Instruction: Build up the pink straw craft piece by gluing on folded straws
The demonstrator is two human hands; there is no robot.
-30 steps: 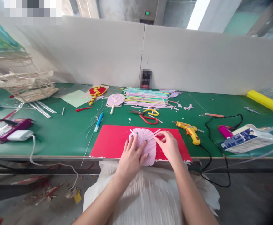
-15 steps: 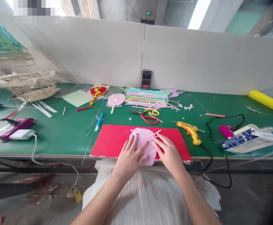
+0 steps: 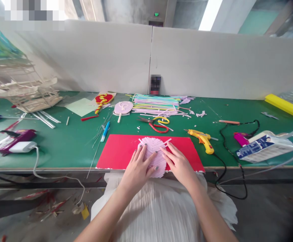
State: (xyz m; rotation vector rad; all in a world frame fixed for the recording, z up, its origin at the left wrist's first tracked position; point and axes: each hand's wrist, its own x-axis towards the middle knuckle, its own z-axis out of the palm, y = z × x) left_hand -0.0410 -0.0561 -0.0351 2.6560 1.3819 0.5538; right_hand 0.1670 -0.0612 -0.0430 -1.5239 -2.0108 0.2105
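Observation:
A rounded piece made of pale pink strips laid in a V pattern lies on a red board at the table's front edge. My left hand rests flat over its left side, fingers spread. My right hand is at its upper right, fingers stretched out and touching a pink strip whose end juts past the piece. Whether the fingertips pinch this strip is hard to see. The lower part of the piece overhangs the board's front edge.
Beyond the board lie scissors, a bundle of coloured strips and a pink lollipop-shaped piece. A yellow glue gun with a black cord is on the right, near a carton. A blue pen lies left.
The whole view has shifted slightly as the camera moved. Both hands keep nearly the same place on the pink piece.

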